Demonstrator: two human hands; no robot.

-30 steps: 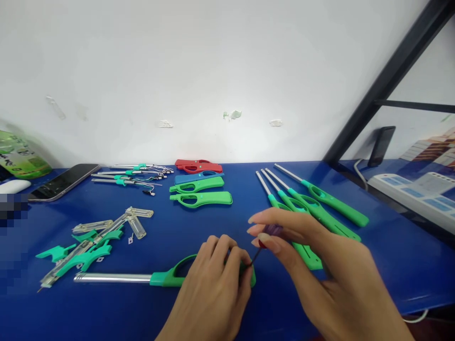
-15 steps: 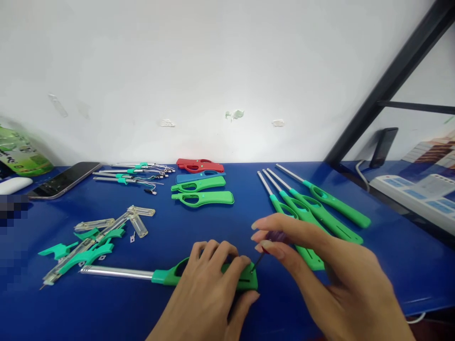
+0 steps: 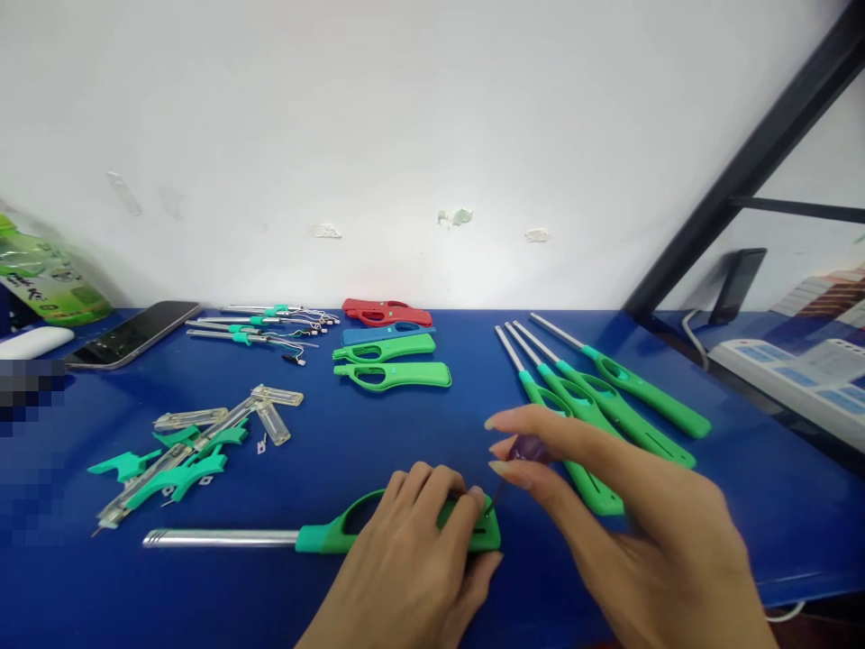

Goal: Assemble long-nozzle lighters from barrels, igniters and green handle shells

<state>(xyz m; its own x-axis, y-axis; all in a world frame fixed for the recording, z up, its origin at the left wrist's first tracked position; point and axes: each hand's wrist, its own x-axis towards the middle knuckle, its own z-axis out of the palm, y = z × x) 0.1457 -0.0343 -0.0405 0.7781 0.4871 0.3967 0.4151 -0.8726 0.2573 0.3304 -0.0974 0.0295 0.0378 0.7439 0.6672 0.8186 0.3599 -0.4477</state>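
A green long-necked lighter (image 3: 331, 536) lies across the front of the table, its metal tube pointing left. My left hand (image 3: 412, 550) is closed over its handle and presses it down. Between thumb and fingers, my right hand (image 3: 628, 505) pinches the purple handle of a small screwdriver (image 3: 528, 449). The thin shaft slants down to the right end of the lighter's handle, where its tip touches near a hole. Several finished-looking green lighters (image 3: 635, 397) lie side by side behind my right hand, partly covered by it.
On the blue table (image 3: 405, 433), left, lie green triggers (image 3: 189, 473) and clear fuel tanks (image 3: 274, 422). Behind are metal tubes with wires (image 3: 250, 335) and green (image 3: 398, 376), blue (image 3: 388, 333) and red handle shells (image 3: 385, 312). A phone (image 3: 135, 333) and power strip (image 3: 790, 361) flank them.
The view has shifted slightly. The lighter's tube tip has swung a little toward me. My right fingers have turned slightly on the screwdriver, and more of its purple handle shows.
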